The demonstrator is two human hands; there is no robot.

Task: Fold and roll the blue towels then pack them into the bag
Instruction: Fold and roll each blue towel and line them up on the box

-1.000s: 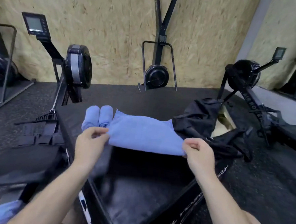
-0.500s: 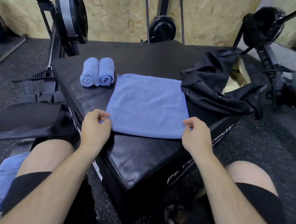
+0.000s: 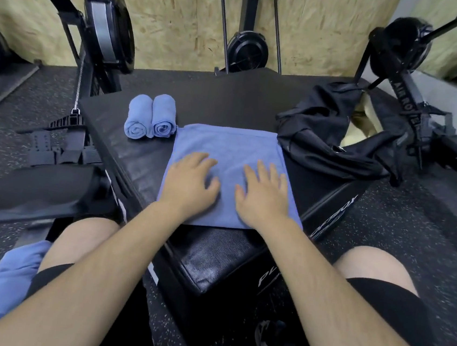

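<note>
- Step in hand, likely smoothing: left hand (image 3: 190,185) and right hand (image 3: 264,195) press flat, fingers spread, on the folded blue microfibre towel (image 3: 231,147) mid-frame.
- Next calls for rolling it from the lower edge.

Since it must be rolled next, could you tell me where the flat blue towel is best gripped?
Probably the two near corners, pinched from the person's side: the flat towel lies spread on the black box, its near edge free toward the body, while the left hand and right hand press flat on it.
</note>
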